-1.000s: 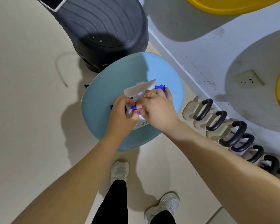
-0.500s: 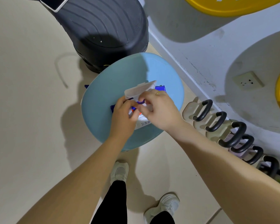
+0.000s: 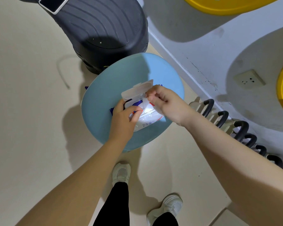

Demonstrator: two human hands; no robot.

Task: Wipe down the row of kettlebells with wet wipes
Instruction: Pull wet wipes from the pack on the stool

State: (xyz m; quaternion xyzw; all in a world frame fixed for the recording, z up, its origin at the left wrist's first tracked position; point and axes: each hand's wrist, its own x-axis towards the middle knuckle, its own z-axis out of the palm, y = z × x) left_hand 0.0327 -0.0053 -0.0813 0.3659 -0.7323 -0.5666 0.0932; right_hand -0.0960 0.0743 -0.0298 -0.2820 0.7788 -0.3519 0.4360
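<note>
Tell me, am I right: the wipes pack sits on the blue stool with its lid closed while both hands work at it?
Not quite. The head view shows the lid flipped open. The pack does sit on the blue stool, both hands at it: left hand, right hand.

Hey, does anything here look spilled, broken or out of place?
Nothing spilled or broken. The wipes pack lies on the blue stool, lid flipped open, while the right hand pulls a wipe. Only scuff marks on the wall stand out.

Blue round stool, black ridged machine behind it — wall socket, yellow discs.
</note>
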